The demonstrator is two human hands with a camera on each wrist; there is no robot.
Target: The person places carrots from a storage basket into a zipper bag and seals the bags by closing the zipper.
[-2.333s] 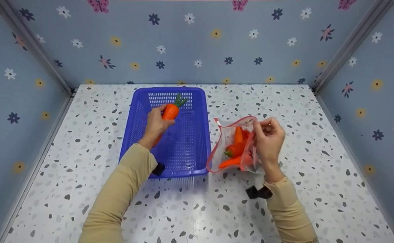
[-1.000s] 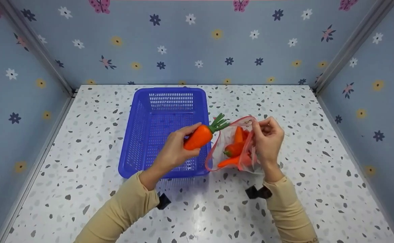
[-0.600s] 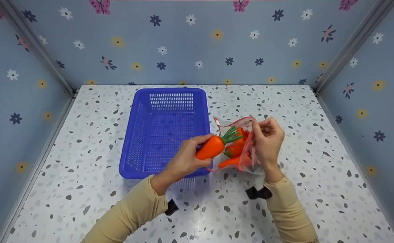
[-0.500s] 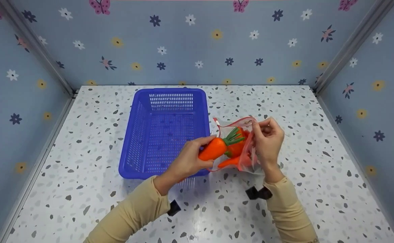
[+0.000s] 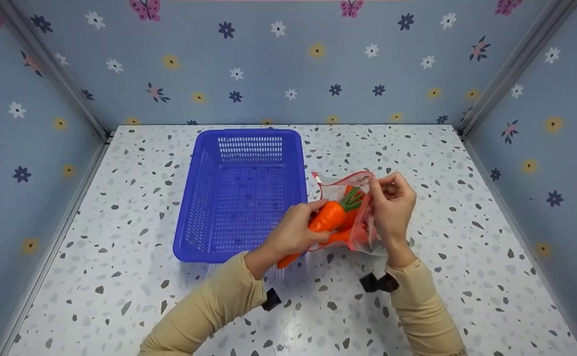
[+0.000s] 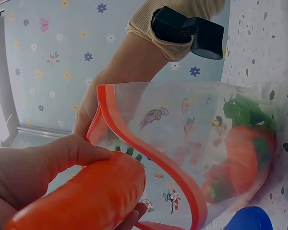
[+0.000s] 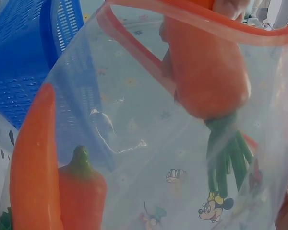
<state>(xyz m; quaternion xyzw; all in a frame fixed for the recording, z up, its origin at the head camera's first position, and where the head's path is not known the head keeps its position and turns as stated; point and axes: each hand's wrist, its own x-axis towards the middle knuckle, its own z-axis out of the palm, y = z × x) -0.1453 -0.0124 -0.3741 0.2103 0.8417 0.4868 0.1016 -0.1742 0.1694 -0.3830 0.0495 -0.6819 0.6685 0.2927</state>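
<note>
In the head view my left hand (image 5: 293, 232) grips an orange carrot (image 5: 329, 216) with green tops pointing up and to the right. Fingers and thumb wrap its thick end, and the thin tip sticks out under the wrist. My right hand (image 5: 395, 207) pinches the red-edged rim of a clear zip bag (image 5: 376, 243), whose mouth gapes to the left. As the right wrist view shows, the carrot's leafy end (image 7: 225, 158) is inside the bag's mouth. Deeper in lie a pepper (image 7: 84, 196) with a green stem and a long orange tapered vegetable (image 7: 36, 158).
A blue plastic basket (image 5: 188, 198) with slotted sides stands left of the bag; nothing shows inside it. The speckled white tabletop (image 5: 120, 222) is bounded by patterned walls (image 5: 288, 64) at the back and sides.
My left hand has carried the carrot from over the basket rightward, and its green tops have entered the bag's mouth. The right hand has stayed in place, still pinching the rim.
</note>
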